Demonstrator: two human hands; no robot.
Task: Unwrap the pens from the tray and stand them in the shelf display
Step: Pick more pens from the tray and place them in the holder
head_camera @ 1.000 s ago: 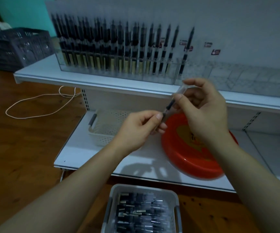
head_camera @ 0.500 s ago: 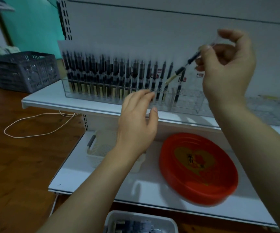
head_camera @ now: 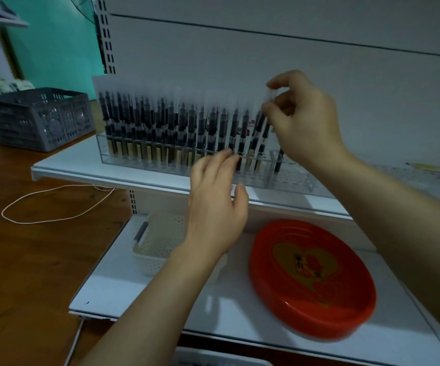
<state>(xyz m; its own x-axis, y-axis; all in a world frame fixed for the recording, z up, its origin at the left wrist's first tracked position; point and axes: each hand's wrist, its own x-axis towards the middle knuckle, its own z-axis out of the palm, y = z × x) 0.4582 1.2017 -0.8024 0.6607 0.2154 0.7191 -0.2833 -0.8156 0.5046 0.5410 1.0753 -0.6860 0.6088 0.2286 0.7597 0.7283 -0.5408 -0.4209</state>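
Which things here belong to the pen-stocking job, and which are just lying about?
Job: pen pinched by the right hand; clear display rack of standing pens; open left hand.
Lying about: red tray, white basket, grey crate, cord.

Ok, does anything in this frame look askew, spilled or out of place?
Little stands out. The pens stand upright in the clear display. The right hand pinches another pen over it. A loose white cord lies looped on the floor.
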